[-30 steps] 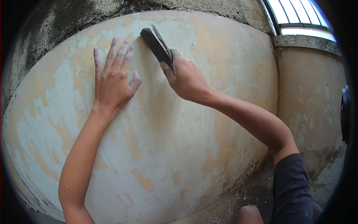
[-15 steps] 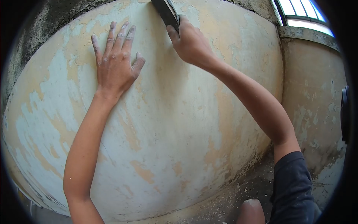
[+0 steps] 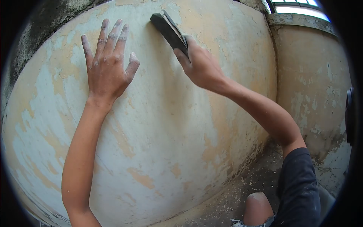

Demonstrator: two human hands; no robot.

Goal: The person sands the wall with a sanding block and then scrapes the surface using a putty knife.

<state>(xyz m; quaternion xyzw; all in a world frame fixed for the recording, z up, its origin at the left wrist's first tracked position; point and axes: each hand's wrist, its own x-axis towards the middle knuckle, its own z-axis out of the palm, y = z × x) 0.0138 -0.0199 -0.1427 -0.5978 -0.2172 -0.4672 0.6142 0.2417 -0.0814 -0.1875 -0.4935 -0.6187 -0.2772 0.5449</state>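
Observation:
My left hand (image 3: 107, 68) lies flat against the wall (image 3: 162, 125), fingers spread and pointing up, with pale dust on the fingertips and knuckles. To its right, my right hand (image 3: 202, 66) is wrapped round the lower end of a long dark sanding block (image 3: 169, 33). The block tilts up to the left, its working face toward the wall; that face and the exact contact are hidden. Pale green paint and tan patches with flaking edges mark the wall around both hands.
Rough dark masonry (image 3: 38, 41) borders the wall at upper left. A second stained wall (image 3: 312, 79) meets it at the right, below a barred window (image 3: 298, 9). My bent knee (image 3: 258, 208) is low, over a floor (image 3: 230, 202) speckled with paint flakes.
My right hand has brought the sanding block down along the wall, so more of it shows. My left hand stays flat on the wall; the view has shifted slightly.

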